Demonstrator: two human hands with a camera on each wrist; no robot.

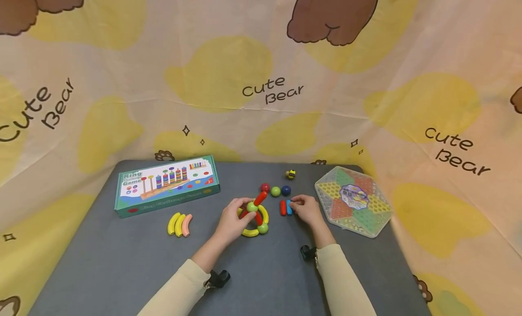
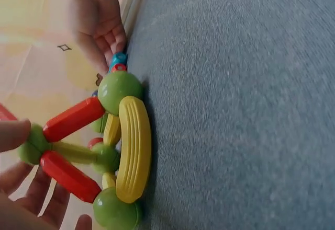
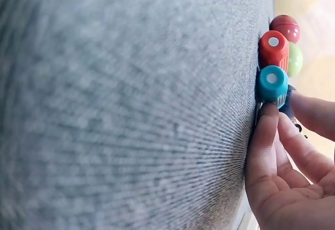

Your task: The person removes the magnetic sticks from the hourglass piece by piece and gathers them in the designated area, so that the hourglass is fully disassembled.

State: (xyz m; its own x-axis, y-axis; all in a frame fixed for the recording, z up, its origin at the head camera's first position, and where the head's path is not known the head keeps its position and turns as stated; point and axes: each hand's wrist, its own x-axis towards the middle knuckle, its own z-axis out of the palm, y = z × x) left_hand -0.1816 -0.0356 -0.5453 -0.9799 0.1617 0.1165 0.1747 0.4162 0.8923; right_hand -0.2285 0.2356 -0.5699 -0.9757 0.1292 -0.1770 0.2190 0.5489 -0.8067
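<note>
In the head view my left hand (image 1: 233, 221) pinches a green ball (image 1: 252, 206) at the top of a frame of magnetic sticks and balls. Red sticks (image 2: 70, 175) slope down from that ball, and a curved yellow stick (image 2: 134, 149) joins green balls (image 2: 120, 91) at the base on the table. Another red stick (image 1: 260, 198) juts up from the top ball. The fingertips of my right hand (image 1: 306, 210) are at a short blue stick (image 3: 272, 85), which lies against a red stick (image 3: 274, 48). The far side of that grasp is partly hidden.
Red (image 1: 265, 187), green (image 1: 275, 191) and dark blue (image 1: 286, 190) balls lie behind the short sticks, with a small bee figure (image 1: 291, 174) farther back. Curved yellow and pink sticks (image 1: 178, 224) lie left, near a ring game box (image 1: 167, 184). A hexagonal case (image 1: 354, 201) lies right.
</note>
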